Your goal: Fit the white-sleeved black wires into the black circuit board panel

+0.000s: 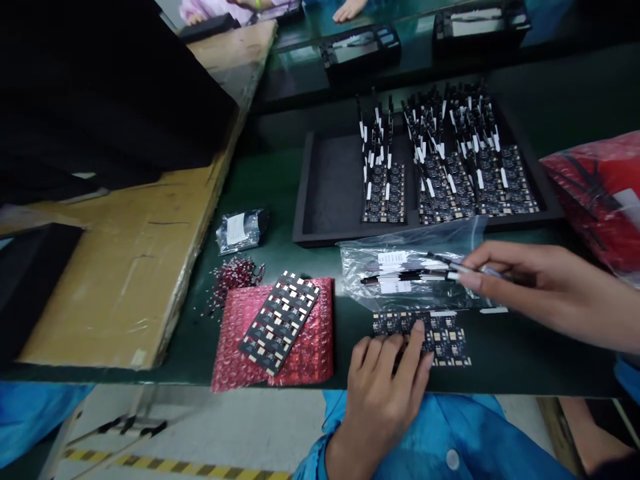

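Note:
My left hand (385, 380) lies on a black circuit board panel (453, 343) at the table's front edge, its index finger stretched across the panel and the other fingers bent. My right hand (520, 287) is closed in a pinch around slim dark tweezers (443, 260), pointing left. Beneath their tip is a clear plastic bag (357, 270) with white labels, and black strips with white parts (400, 277) lie in or on it. Whether the pinch also holds a strip, I cannot tell. Just beyond the panel lies a small white strip (494, 310).
A black tray (330, 187) holds several panels with upright black strips. Left are pink bubble wrap (235, 333) bearing another board panel (280, 323), a heap of small red-and-white parts (235, 277) and a silvery bag (243, 230). A red bag (610, 193) lies right; another person's hand (349, 10) shows beyond.

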`<state>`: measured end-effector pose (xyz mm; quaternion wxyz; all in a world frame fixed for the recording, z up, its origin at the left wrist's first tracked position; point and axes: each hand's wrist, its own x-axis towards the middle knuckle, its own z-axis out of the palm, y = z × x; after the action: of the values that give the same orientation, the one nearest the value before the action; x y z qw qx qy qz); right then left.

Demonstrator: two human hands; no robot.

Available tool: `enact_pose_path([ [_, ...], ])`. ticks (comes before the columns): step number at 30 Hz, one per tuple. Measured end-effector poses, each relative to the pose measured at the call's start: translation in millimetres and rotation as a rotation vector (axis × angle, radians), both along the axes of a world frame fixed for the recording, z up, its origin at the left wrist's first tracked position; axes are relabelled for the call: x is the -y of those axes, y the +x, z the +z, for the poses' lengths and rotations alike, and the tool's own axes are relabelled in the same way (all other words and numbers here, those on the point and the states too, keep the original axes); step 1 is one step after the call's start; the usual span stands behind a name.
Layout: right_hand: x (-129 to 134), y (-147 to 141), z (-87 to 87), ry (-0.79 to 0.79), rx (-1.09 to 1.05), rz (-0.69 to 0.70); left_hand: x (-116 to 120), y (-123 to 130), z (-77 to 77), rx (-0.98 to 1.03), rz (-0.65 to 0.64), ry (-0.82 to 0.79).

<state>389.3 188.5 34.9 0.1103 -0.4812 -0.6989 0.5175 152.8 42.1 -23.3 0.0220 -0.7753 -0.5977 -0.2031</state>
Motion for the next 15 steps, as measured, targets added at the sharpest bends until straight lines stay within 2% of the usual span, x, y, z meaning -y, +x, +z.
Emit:
enact_pose_path([
  [4, 7.7, -23.1, -10.0, -0.069, 0.007, 0.199, 8.6, -7.3, -3.2, 0.043, 0.012, 0.014],
  [7, 13.2, -34.1, -23.1, -0.081, 0.058, 0.277, 11.3, -12.8, -6.5, 0.068, 0.055, 0.029],
  [11, 16.1, -38.3, -38.2, -0.067, 0.107, 0.307, 10.2, -16.8, -8.0, 0.087, 0.096, 0.038],
  [15, 16.8, -37.8, -46.5, -0.064, 0.113, 0.312, 8.0, -16.1, -7.0, 0.090, 0.082, 0.022],
])
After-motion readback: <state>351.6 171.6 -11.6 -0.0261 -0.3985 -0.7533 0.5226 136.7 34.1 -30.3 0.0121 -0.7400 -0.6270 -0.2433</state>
